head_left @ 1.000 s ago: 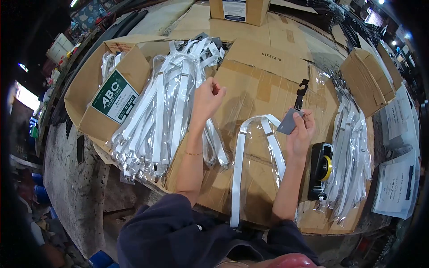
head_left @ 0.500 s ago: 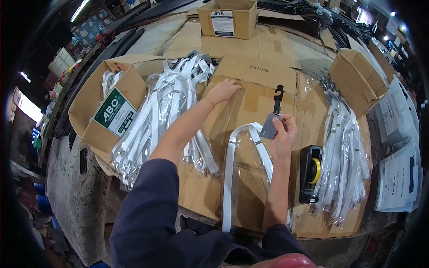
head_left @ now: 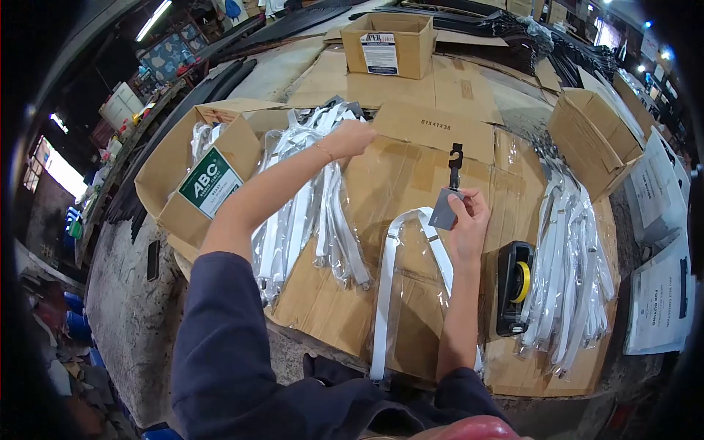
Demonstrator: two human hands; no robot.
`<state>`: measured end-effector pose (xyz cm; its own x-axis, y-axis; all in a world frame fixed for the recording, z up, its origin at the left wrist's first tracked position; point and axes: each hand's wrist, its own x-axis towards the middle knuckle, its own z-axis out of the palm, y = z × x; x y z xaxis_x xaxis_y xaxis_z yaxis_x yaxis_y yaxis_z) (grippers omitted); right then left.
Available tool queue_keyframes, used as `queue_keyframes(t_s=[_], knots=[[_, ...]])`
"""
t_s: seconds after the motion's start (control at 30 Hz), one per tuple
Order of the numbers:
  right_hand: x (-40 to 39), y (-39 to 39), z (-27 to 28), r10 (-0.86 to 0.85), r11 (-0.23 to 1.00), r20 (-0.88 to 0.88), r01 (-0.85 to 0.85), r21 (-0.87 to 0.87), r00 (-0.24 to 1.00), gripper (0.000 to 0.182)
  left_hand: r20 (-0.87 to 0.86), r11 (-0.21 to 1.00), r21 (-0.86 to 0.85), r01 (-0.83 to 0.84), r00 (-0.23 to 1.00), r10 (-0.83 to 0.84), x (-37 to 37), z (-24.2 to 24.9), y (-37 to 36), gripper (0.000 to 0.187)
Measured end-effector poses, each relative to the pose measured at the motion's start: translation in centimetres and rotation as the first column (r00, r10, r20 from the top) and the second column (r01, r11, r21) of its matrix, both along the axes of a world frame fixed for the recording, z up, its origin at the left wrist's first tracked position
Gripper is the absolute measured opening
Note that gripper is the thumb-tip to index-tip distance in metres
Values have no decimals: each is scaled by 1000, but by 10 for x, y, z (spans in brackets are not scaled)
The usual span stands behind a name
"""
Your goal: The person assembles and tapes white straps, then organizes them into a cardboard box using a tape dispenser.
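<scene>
While my right hand [head_left: 469,220] pinches the grey tag [head_left: 444,209] by its lower edge, thumb and fingers closed on it, the black hook [head_left: 455,163] at its top stands upright just beyond my fingertips. Under that wrist lies the white belt [head_left: 389,293], folded in a loop inside its clear sleeve [head_left: 411,308] on the cardboard [head_left: 440,132], with the bend of the loop touching or nearly touching the tag. My left hand [head_left: 350,138] is stretched out well ahead and to the left, curled into a loose fist at the top of the pile of bagged belts [head_left: 308,198]; I cannot tell whether it has one gripped or only rests there. To do this cleanly, I judge the tag should be kept square to the belt's bend and held steady until the other hand comes back with what it needs, since the sleeve looks slippery and would slide on the board. Just right of my right forearm sits the tape gun [head_left: 513,286], handy and within reach. Beyond it lies a second heap of bagged belts [head_left: 568,271], and farther right some printed sheets [head_left: 660,301]. Left of my left arm is an open box [head_left: 209,183] with a green label, more belts inside.
</scene>
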<state>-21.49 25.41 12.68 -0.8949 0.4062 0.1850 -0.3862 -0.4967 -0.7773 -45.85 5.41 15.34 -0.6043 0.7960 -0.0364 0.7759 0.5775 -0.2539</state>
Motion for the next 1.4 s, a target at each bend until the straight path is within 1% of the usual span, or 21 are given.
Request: queue_keyframes(t_s=[0.07,0.13,0.2,0.23,0.3,0.33,0.37,0.4,0.43,0.47,0.53,0.6,0.67,0.8,0.9,0.93,1.0,1.03,1.17,1.23,1.4], knots=[[2,-2,3,16,999,6,-16,27,1000,13,-30,995,18,-97,995,97,15,20,-15,13],[1,-2,1,35,999,-20,-34,38,999,13,-114,997,-9,-80,990,79,23,32,-36,13],[1,-4,-1,54,997,-45,-52,60,998,14,-296,990,39,138,948,-120,26,36,-61,11],[2,-6,-1,58,996,-53,-54,69,997,13,-314,990,41,134,942,-115,33,43,-69,11],[3,-10,4,66,995,-86,-59,85,994,13,-127,971,98,-219,965,230,45,57,-84,14],[6,-12,6,95,993,-74,-89,84,993,13,-143,969,108,-221,962,235,48,63,-92,14],[8,-14,8,125,989,-58,-120,82,990,13,151,895,276,-352,935,321,51,66,-100,17],[9,-17,10,131,988,-70,-125,86,989,13,440,774,385,-503,837,325,53,68,-110,21],[9,-20,11,146,984,-68,-137,116,987,13,601,627,519,-581,770,216,63,62,-115,23],[11,-24,11,159,978,-58,-149,145,986,13,781,466,516,-718,618,87,73,54,-118,21],[14,-30,13,165,973,-47,-155,170,985,13,870,225,453,-863,372,-324,79,7,-126,20],[16,-34,15,166,968,-35,-156,195,985,13,871,161,348,-924,255,-420,109,-8,-111,20],[17,-36,14,168,964,-17,-160,213,986,14,801,90,282,-955,183,-570,129,-25,-91,13],[14,-33,10,179,969,-17,-173,174,984,14,800,80,311,-947,216,-560,135,-57,-54,9],[17,-30,13,179,973,5,-178,146,984,13,674,-55,294,-954,248,-696,140,-57,-26,9],[18,-29,13,195,973,-3,-193,128,981,13,668,-53,284,-957,237,-706,140,-54,-18,9],[18,-29,12,214,970,18,-215,113,977,13,615,-239,228,-944,330,-717,141,-46,-8,17],[16,-30,11,205,963,37,-209,171,978,13,568,-281,205,-938,348,-746,148,-35,-5,21],[14,-41,6,204,919,147,-241,312,968,14,499,-266,147,-953,303,-812,148,-27,-10,22],[12,-45,4,203,909,205,-262,324,957,14,470,-314,168,-935,356,-808,148,-22,-10,26],[5,-47,-3,230,891,287,-320,323,930,13,507,-325,220,-920,392,-767,142,-29,-5,28]])
